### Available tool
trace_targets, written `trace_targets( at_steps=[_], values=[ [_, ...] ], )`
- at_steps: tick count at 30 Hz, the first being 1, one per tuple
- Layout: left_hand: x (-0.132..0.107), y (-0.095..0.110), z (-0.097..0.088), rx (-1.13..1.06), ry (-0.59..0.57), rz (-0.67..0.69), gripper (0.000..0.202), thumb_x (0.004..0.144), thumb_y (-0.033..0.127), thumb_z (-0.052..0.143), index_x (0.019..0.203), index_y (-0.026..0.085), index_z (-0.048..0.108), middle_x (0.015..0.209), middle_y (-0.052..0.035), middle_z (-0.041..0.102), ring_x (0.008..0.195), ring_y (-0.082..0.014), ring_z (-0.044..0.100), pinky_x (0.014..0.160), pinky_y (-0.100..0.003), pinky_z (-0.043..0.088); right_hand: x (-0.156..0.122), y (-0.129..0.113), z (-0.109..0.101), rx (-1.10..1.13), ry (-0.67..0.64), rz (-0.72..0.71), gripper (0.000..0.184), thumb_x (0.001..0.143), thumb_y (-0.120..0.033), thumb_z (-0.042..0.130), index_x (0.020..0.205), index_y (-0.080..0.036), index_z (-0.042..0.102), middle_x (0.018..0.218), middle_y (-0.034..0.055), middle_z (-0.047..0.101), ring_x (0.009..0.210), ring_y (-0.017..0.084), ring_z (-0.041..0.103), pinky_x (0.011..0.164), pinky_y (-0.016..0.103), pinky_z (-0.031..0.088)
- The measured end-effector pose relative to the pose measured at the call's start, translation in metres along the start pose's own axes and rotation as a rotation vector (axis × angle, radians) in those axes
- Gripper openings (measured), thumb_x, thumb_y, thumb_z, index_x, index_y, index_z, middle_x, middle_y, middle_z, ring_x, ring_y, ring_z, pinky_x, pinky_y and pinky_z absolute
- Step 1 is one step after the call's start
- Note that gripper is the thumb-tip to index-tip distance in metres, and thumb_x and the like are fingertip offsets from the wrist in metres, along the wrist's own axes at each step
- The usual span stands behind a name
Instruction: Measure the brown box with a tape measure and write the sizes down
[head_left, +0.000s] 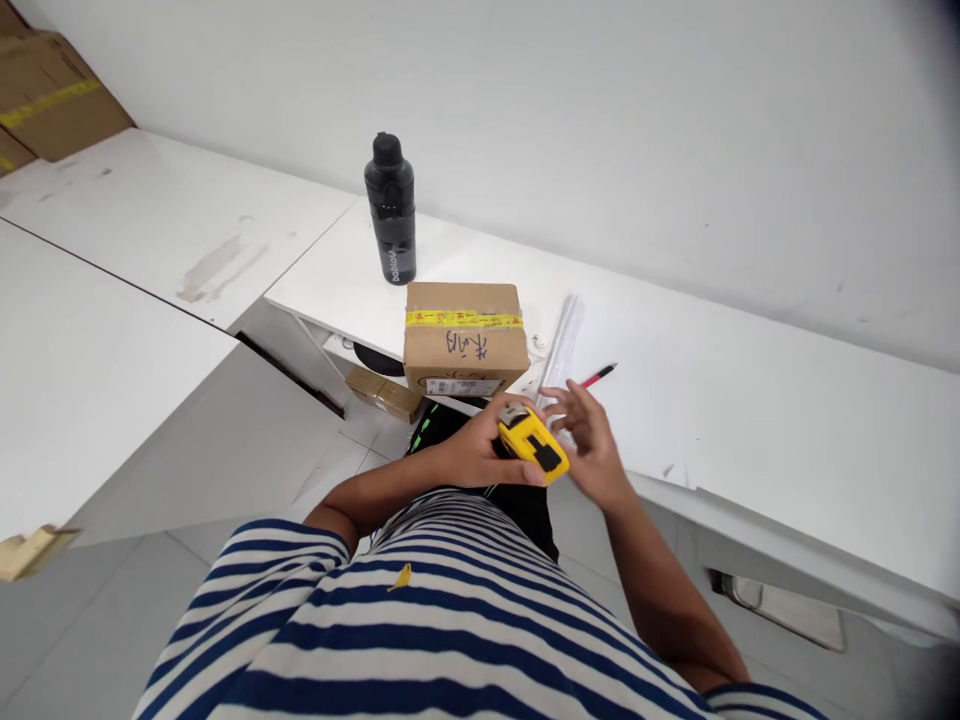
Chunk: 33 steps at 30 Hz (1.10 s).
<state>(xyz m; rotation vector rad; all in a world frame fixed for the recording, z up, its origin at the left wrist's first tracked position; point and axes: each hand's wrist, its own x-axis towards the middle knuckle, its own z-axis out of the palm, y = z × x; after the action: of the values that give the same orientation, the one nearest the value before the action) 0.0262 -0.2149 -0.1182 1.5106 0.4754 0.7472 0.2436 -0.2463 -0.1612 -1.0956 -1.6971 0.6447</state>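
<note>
A yellow tape measure with a black panel is in my left hand, whose fingers and thumb wrap around its side. Close beside its right end is my right hand, fingers apart and slightly curled; whether a fingertip touches the case is hard to see. Just beyond my hands, a cardboard box with yellow tape and handwriting sits at the table's front edge. Right of the box lie a folded stack of white paper and a red and black pencil, its lower end hidden by my right hand.
A black bottle stands upright behind the box on the white table. A second white table adjoins at the left, with larger cartons at its far end. A small carton is below table level. The wall runs along the back.
</note>
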Motion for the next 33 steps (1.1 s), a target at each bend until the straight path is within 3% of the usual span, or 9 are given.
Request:
trace_targets(
  at_steps=[3, 6, 9, 13, 15, 21, 24, 27, 33],
  values=[
    [-0.004, 0.01, 0.003, 0.034, 0.184, 0.22, 0.079, 0.079, 0.091, 0.048, 0.129, 0.03, 0.047, 0.129, -0.0144, 0.06, 0.127, -0.0286, 0.058, 0.107, -0.047, 0.05, 0.0, -0.04, 0.032, 0.073, -0.018, -0.207, 0.092, 0.09, -0.051, 0.071, 0.163, -0.042, 0.017, 0.164, 0.0156, 0.043, 0.137, 0.033, 0.059, 0.099, 0.055, 0.06],
    [-0.01, 0.024, 0.0, 0.224, 0.264, 0.284, 0.075, 0.088, 0.086, 0.037, 0.136, 0.03, 0.053, 0.145, -0.015, 0.053, 0.146, -0.0307, 0.044, 0.121, -0.052, 0.041, 0.016, -0.055, 0.048, 0.049, 0.143, -0.333, 0.071, 0.094, -0.045, 0.067, 0.154, -0.045, 0.03, 0.155, 0.0126, 0.053, 0.135, 0.031, 0.063, 0.1, 0.056, 0.061],
    [-0.025, 0.038, -0.012, 0.337, 0.375, 0.227, 0.059, 0.093, 0.071, 0.054, 0.136, 0.03, 0.062, 0.152, -0.0122, 0.048, 0.149, -0.0304, 0.041, 0.125, -0.052, 0.037, 0.034, -0.058, 0.039, -0.022, 0.078, -0.36, 0.06, 0.094, -0.035, 0.068, 0.147, -0.042, 0.041, 0.143, 0.0122, 0.064, 0.128, 0.03, 0.067, 0.095, 0.053, 0.063],
    [-0.052, 0.055, -0.038, 0.375, 0.505, 0.122, 0.029, 0.09, 0.048, 0.072, 0.105, 0.024, 0.073, 0.14, -0.0121, 0.058, 0.132, -0.0263, 0.056, 0.098, -0.041, 0.057, 0.047, -0.067, 0.011, -0.291, -0.096, -0.498, 0.063, 0.091, -0.025, 0.07, 0.147, -0.038, 0.044, 0.134, 0.0116, 0.072, 0.117, 0.03, 0.073, 0.087, 0.049, 0.063],
    [-0.064, 0.063, -0.05, 0.416, 0.479, 0.089, 0.025, 0.086, 0.043, 0.077, 0.088, 0.02, 0.068, 0.126, -0.0113, 0.063, 0.119, -0.0232, 0.062, 0.088, -0.035, 0.057, 0.05, -0.074, 0.003, -0.373, -0.165, -0.565, 0.063, 0.093, -0.026, 0.068, 0.149, -0.038, 0.042, 0.131, 0.0111, 0.074, 0.108, 0.029, 0.076, 0.081, 0.047, 0.062],
    [-0.065, 0.075, -0.059, 0.313, 0.255, -0.153, 0.043, 0.085, 0.05, 0.077, 0.113, 0.022, 0.059, 0.097, -0.0019, 0.063, 0.077, -0.0114, 0.058, 0.07, -0.027, 0.048, 0.061, -0.083, 0.009, -0.393, -0.235, -0.63, 0.067, 0.096, -0.023, 0.062, 0.156, -0.037, 0.036, 0.129, 0.0121, 0.075, 0.107, 0.027, 0.076, 0.082, 0.044, 0.059],
    [-0.059, 0.074, -0.057, 0.296, 0.226, -0.201, 0.04, 0.086, 0.055, 0.073, 0.093, 0.02, 0.056, 0.077, 0.0031, 0.055, 0.066, -0.0093, 0.049, 0.062, -0.024, 0.041, 0.061, -0.081, 0.012, -0.381, -0.257, -0.609, 0.066, 0.096, -0.023, 0.061, 0.155, -0.039, 0.036, 0.132, 0.01, 0.074, 0.106, 0.026, 0.076, 0.082, 0.043, 0.059],
    [-0.061, 0.074, -0.066, 0.314, 0.29, -0.164, 0.043, 0.085, 0.054, 0.074, 0.078, 0.02, 0.049, 0.071, 0.0038, 0.051, 0.064, -0.009, 0.045, 0.061, -0.024, 0.037, 0.061, -0.07, -0.001, -0.281, -0.256, -0.493, 0.067, 0.094, -0.027, 0.067, 0.152, -0.043, 0.04, 0.129, 0.0065, 0.075, 0.109, 0.028, 0.075, 0.083, 0.046, 0.06],
    [-0.049, 0.077, -0.141, 0.258, 0.52, -0.172, 0.037, 0.088, 0.05, 0.068, 0.074, 0.02, 0.052, 0.063, 0.0039, 0.05, 0.058, -0.0089, 0.041, 0.058, -0.024, 0.033, 0.089, -0.012, -0.058, 0.02, 0.147, -0.213, 0.061, 0.08, -0.032, 0.085, 0.136, -0.043, 0.062, 0.13, 0.0056, 0.067, 0.11, 0.028, 0.07, 0.089, 0.045, 0.062]
  ],
)
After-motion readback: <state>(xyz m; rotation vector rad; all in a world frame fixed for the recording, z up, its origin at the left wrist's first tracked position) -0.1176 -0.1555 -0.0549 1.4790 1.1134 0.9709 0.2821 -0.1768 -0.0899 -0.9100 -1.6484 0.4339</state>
